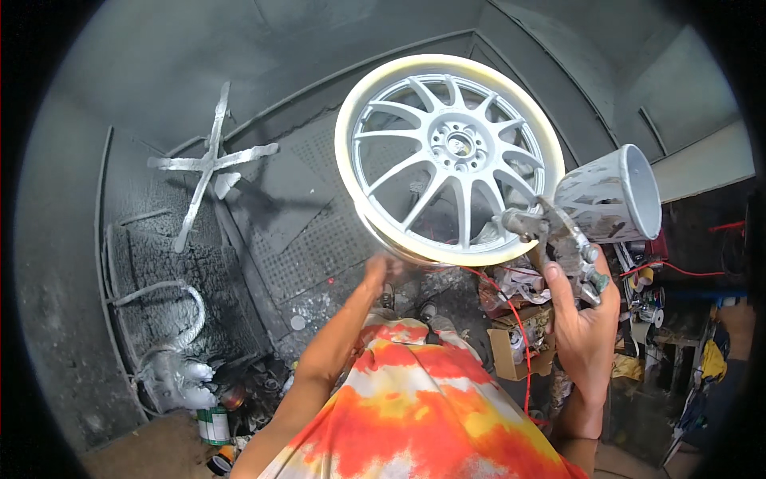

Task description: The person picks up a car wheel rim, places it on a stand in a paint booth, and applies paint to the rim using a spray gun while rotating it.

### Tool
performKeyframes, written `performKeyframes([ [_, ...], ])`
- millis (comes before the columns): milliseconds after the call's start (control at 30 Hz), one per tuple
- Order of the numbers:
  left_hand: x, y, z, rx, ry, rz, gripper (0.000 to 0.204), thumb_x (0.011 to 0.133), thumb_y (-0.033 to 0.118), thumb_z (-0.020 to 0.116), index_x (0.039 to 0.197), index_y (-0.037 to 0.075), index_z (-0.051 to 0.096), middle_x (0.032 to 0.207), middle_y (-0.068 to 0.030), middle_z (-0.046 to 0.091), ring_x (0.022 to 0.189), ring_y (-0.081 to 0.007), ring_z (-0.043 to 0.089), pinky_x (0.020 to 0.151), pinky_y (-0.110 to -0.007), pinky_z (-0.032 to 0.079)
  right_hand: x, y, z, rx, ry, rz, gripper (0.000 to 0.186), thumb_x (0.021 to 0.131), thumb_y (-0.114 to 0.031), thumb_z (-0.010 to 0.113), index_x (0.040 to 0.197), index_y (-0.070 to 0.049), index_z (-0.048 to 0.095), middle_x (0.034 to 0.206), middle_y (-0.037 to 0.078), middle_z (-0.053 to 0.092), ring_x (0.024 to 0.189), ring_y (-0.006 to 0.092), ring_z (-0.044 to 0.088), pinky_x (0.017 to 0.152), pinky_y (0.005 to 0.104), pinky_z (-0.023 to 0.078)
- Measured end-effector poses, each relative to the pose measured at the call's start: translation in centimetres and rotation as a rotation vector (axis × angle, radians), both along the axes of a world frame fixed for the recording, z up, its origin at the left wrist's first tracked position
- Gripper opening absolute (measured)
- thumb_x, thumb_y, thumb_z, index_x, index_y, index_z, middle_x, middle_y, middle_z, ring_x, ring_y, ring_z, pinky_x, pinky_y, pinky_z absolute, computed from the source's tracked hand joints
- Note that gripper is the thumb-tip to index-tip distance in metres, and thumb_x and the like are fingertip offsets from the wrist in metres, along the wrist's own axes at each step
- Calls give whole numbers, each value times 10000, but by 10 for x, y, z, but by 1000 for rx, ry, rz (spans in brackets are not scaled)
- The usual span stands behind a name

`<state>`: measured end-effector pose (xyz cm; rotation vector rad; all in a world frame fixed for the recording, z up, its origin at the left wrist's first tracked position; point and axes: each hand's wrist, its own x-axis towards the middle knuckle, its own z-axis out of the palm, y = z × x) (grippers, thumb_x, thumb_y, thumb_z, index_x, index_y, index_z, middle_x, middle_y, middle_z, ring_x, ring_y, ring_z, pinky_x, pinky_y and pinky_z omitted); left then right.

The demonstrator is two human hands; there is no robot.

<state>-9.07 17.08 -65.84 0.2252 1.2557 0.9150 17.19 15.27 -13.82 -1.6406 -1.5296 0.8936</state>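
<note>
A car wheel rim (503,172) with many thin spokes and pale grey paint faces me, its outer lip cream-yellow. In my right hand (586,319) is a paint-crusted spray gun (566,243), held upright at the wheel's lower right with its nozzle toward the spokes. A large grey paint-streaked cup (602,195) is at the gun's far right side, its round end turned to the right. My left hand (383,274) is just below the wheel's lower left edge; its fingers are curled but blurred, and I cannot see whether they touch the wheel.
On the left stands a paint-coated cross-shaped stand (209,164). A red hose (523,335) hangs down right of my body. Beside it is a cardboard box (508,355) of clutter. A green-and-white can (214,425) stands at lower left. Grey booth walls (319,48) rise behind.
</note>
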Motion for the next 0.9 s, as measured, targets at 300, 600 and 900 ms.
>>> performKeyframes([
  [300,7,29,60,66,113,254,341,1036,305,486,1150,31,655,1014,-93,662,893,-187,654,824,-365,581,-3,-18,1,-194,54,102,258,950,-60,724,1182,38,666,906,113,711,805,170,642,767,307,517],
  [600,77,-9,74,119,-37,139,373,1092,284,392,1275,8,563,1123,-168,688,921,-251,715,822,-381,622,9,-14,3,4,-25,-108,156,982,-27,678,1128,21,654,866,32,699,775,96,600,716,283,501],
  [900,136,-12,70,-8,-269,-152,426,1086,284,516,1397,-7,532,1312,-209,656,1142,-302,682,945,-411,614,-2,-5,-1,13,24,-58,169,998,-33,676,1159,17,663,863,16,697,770,79,580,710,268,490],
])
